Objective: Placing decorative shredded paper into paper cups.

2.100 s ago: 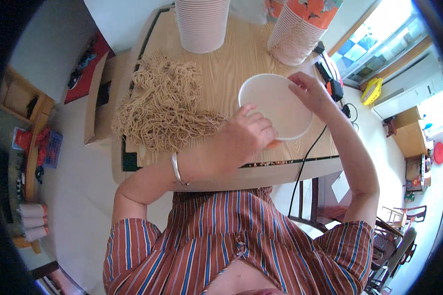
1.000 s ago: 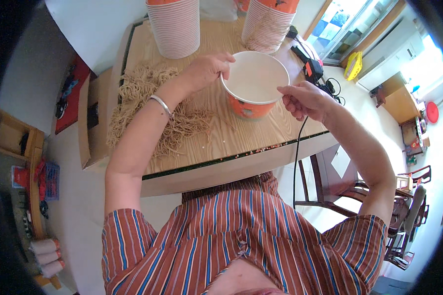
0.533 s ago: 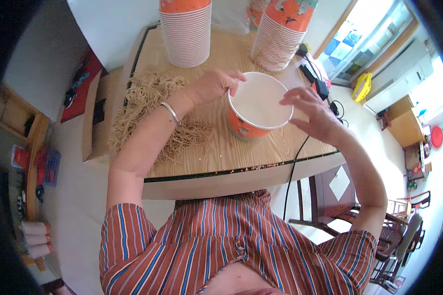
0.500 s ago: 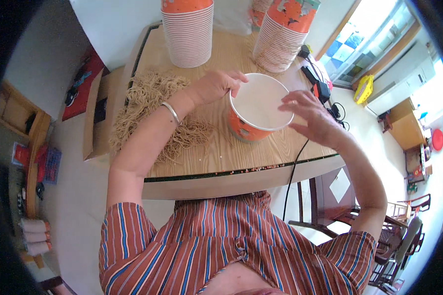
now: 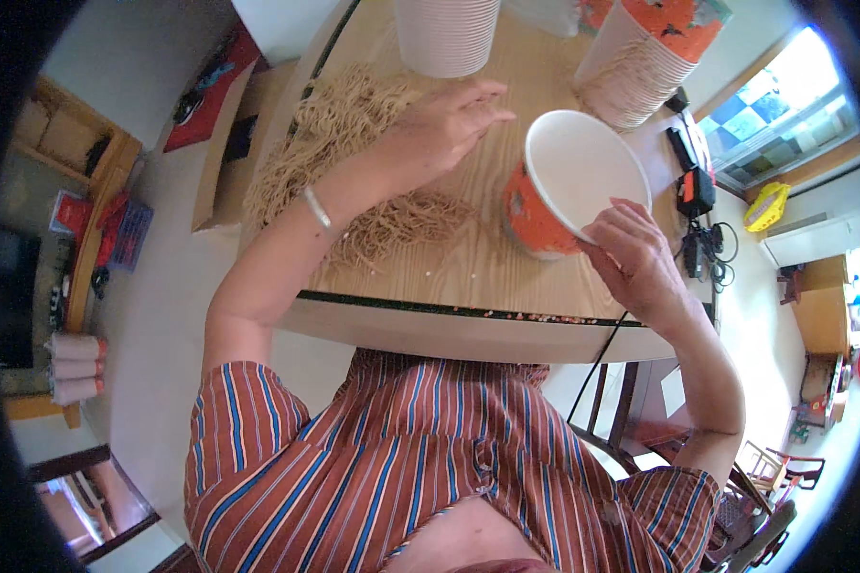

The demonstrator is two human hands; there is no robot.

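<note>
My right hand (image 5: 633, 252) grips the near rim of an orange paper cup (image 5: 559, 191) with a white, empty inside, tilted toward me above the wooden table (image 5: 468, 277). My left hand (image 5: 441, 124) hovers open over a pile of dry tan noodles (image 5: 354, 162) spread on the table's left part, fingers apart and pointing toward the cup. A silver bangle (image 5: 317, 210) sits on my left wrist.
Two stacks of paper cups stand at the far edge: a pale one (image 5: 446, 33) and an orange-topped one (image 5: 645, 53). A black device with cables (image 5: 695, 181) lies at the table's right edge. A cardboard box (image 5: 234, 134) sits left of the table.
My left hand has let go of the cup and moved left over the noodles. The cup, held by my right hand alone, has tilted more toward me.
</note>
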